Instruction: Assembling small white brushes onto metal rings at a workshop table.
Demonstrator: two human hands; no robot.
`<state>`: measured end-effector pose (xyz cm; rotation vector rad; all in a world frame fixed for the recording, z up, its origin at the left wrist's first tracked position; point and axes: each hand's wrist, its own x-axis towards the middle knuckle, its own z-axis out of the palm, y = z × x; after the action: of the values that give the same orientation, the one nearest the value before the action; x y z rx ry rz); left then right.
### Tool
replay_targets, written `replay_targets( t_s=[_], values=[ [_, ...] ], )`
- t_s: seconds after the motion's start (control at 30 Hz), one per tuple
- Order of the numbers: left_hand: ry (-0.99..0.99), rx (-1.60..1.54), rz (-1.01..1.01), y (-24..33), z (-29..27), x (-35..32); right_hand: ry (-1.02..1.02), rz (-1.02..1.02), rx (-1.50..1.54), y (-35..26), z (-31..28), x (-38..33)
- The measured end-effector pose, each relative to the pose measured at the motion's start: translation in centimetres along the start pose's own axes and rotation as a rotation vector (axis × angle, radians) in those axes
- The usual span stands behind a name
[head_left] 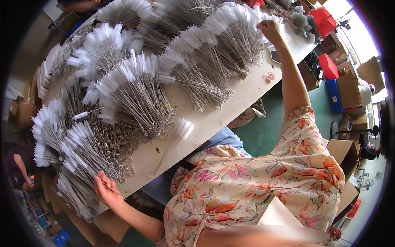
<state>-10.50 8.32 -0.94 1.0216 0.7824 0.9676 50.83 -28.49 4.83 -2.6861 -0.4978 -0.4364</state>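
Long wire-stemmed tube brushes with white bristle heads lie in fanned piles (135, 88) all over a pale table (214, 119). My left hand (106, 190) reaches to the near edge of the table, its fingers closed on wire stems of a dense brush bundle (80, 158). My right hand (269, 29) is stretched far out to the other end, curled around stems at the edge of another fanned pile (236, 31). A few brushes (175, 140) lie apart on bare tabletop between the two hands. My floral dress (255, 185) fills the lower right.
A heap of wire loop ends (113, 142) lies under the piles. Two small orange clips (268, 77) sit near the table's edge. Red bins (323, 20), a blue box (334, 95) and cardboard boxes (349, 88) stand on the green floor. Another person's arm (20, 164) shows at far left.
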Motion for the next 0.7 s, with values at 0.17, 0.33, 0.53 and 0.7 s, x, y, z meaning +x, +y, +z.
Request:
replay_targets(
  t_s=[0.17,0.33,0.53,0.7],
  values=[
    [-0.112,0.321,0.123,2.5,7.3,-2.9,-0.01,-0.295,1.084,-13.3,-3.9,-5.5],
    [-0.535,0.326,0.402,-0.1,15.1,-3.0,-0.671,-0.347,1.765,-28.2,-1.5,-18.8],
    [-0.395,0.542,0.955,-1.2,16.2,-0.9,-0.813,-0.381,1.771,-33.2,-1.4,-26.9],
    [-0.375,0.355,1.018,-1.3,14.2,-2.8,-0.914,-0.282,1.516,-29.7,2.3,-25.9]
  ],
)
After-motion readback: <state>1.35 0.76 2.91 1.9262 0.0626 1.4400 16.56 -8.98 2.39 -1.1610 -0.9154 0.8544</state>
